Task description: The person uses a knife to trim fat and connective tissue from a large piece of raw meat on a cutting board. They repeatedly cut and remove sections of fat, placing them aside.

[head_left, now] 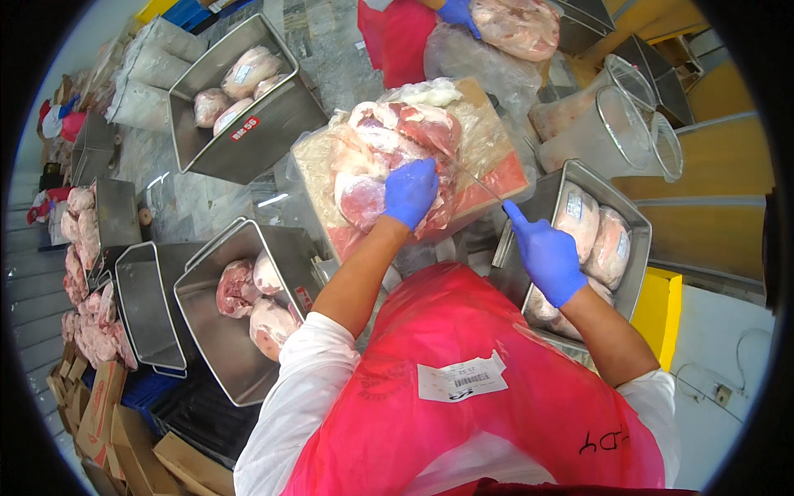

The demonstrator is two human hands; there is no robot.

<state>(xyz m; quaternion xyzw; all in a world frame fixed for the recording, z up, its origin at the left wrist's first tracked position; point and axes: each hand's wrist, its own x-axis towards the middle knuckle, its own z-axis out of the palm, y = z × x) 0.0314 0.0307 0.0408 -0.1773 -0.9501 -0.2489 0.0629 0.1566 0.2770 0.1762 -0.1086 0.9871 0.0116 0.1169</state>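
A large piece of raw meat (pixel 364 202), pink with pale fat, lies on a plastic-covered cutting board (pixel 484 136). My left hand (pixel 412 194), in a blue glove, is closed on the meat's near right side; its fingertips are hidden. To the right, my blue-gloved right hand (pixel 547 255) grips a knife (pixel 478 181) by its dark handle, index finger stretched along it. The thin blade points up and left to the meat, and its tip is hard to make out. A whitish lump of fat (pixel 426 93) sits at the board's far edge.
Right of me stands a steel bin (pixel 643 273) with bagged meat. Left are another steel bin (pixel 194 326) with meat pieces and, farther off, one (pixel 265 149) with wrapped pieces. Clear plastic tubs (pixel 595 132) stand far right. A co-worker's gloved hand (pixel 460 15) touches meat beyond the board.
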